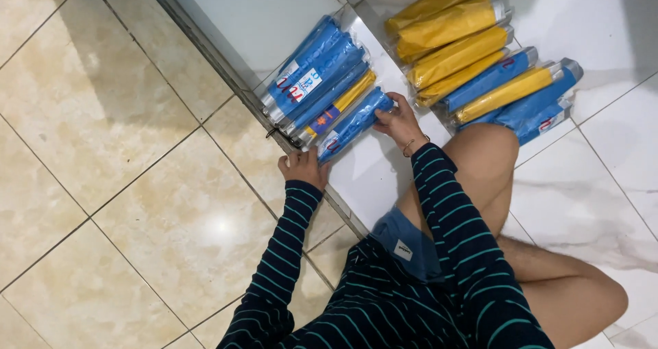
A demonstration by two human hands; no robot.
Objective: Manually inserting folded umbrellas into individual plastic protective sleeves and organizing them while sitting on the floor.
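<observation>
A row of long rolled packages in blue and yellow plastic (317, 78) lies on a white tile strip beside a metal door track (226, 71). The nearest one is a blue roll (355, 124). My right hand (399, 121) grips its far end, and my left hand (303, 167) holds its near end against the track. Both arms wear dark sleeves with green stripes.
A second pile of yellow and blue rolls (480, 54) lies on the white marble floor at the upper right. My bare knee (490, 154) and leg are folded just right of my hands. Beige floor tiles (123, 184) spread to the left.
</observation>
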